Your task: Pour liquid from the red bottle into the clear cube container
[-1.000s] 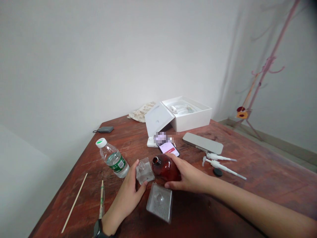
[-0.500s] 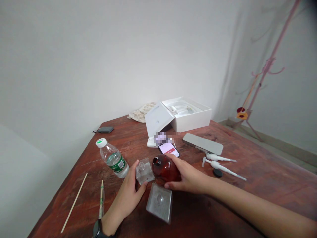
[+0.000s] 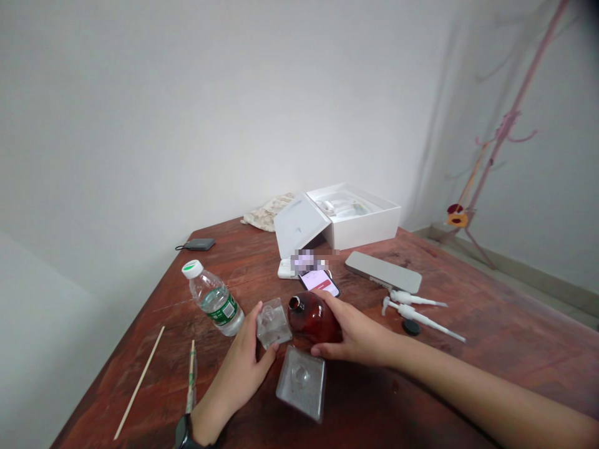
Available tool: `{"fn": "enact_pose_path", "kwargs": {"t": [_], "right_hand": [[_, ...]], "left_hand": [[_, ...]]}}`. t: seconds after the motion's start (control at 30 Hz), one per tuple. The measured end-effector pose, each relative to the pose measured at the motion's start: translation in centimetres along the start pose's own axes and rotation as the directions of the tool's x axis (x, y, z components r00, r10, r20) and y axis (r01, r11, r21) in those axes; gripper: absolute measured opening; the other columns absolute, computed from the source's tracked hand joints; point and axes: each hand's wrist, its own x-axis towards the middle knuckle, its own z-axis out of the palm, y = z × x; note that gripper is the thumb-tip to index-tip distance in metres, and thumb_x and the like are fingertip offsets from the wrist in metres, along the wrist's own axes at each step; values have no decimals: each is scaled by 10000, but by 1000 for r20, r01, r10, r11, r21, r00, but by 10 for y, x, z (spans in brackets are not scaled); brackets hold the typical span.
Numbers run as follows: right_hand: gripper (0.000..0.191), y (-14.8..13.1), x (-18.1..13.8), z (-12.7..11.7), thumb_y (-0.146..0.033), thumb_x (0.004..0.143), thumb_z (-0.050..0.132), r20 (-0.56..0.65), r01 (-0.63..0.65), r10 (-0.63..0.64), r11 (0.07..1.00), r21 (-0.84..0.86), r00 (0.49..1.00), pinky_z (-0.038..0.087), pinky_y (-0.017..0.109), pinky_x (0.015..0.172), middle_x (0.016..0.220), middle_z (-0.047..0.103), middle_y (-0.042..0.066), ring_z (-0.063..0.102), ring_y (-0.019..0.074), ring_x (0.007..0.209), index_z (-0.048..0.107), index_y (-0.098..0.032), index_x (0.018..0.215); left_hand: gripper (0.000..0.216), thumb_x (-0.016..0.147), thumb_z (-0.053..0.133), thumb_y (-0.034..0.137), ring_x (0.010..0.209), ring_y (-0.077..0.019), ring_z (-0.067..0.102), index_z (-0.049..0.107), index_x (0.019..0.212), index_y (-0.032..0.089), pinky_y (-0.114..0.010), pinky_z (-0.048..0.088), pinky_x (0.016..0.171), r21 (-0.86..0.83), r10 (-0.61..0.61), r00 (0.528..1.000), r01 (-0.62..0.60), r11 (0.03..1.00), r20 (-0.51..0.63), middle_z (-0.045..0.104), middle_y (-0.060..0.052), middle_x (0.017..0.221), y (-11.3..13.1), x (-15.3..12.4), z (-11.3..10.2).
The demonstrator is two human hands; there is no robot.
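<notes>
My right hand (image 3: 358, 330) is wrapped round an amber bottle (image 3: 316, 319) from its right side. The bottle's uncapped mouth faces up and to the left; whether its base rests on the table cannot be made out. Just left of it, my left hand (image 3: 246, 358) holds a clear square plastic container (image 3: 275, 324) between thumb and fingers. A second clear square container (image 3: 302, 383), with a round neck-like ring in its middle, stands nearer to me, untouched. Two white pump heads (image 3: 423, 315) and a black cap (image 3: 411, 327) lie right of my right hand.
Left of my hands stands a water bottle (image 3: 218, 302); a wooden stick (image 3: 140, 381) and wrapped chopsticks (image 3: 191, 377) lie nearby. Further back are a phone (image 3: 321, 282), a grey metal case (image 3: 384, 271), an open white box (image 3: 365, 227), a cloth (image 3: 266, 213) and a grey power bank (image 3: 199, 244).
</notes>
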Motion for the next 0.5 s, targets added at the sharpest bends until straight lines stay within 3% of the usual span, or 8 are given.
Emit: {"fn": "enact_pose_path", "kwargs": {"t": [0.5], "right_hand": [[996,1,0,0,-387,688,972,-16,5,-5,1000,23,1000,442,608,1226,1498,668,192,646,421,1380,483,-211,1538]], "left_hand": [[685,1068,566,325,1556,-362,481,289,1681,199,-611,379,1280,24,3,1000,-2,1000,-21,478,-216,1678,-1,1,0]]}}
